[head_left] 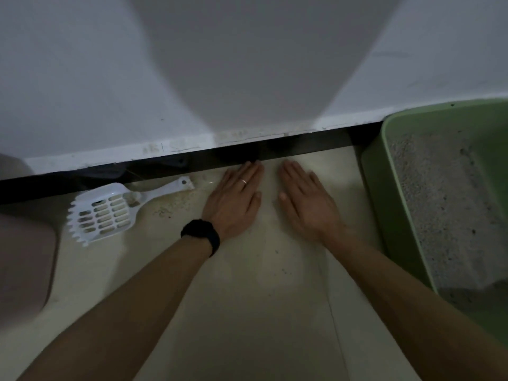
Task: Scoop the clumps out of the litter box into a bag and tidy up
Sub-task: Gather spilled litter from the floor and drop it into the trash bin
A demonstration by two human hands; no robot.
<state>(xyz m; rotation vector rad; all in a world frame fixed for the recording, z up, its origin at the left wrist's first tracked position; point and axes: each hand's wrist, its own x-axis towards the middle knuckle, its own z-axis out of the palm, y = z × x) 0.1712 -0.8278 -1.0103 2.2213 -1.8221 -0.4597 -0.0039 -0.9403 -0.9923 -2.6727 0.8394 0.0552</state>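
Both hands lie flat on the pale floor tiles, palms down, fingers straight and pointing at the wall. My left hand point(236, 199) wears a ring and a black wristband. My right hand point(308, 200) lies beside it, a small gap between them. A white slotted litter scoop point(110, 210) lies on the floor left of my left hand, its handle toward the wall. The green litter box point(384, 204) stands at the right, filled with grey litter point(445, 215). No bag is in view.
A white wall with a black skirting strip point(165, 167) runs across just beyond my fingertips. Scattered litter grains point(170, 210) dot the floor near the scoop's handle. A pinkish rounded object point(24, 259) sits at the left edge.
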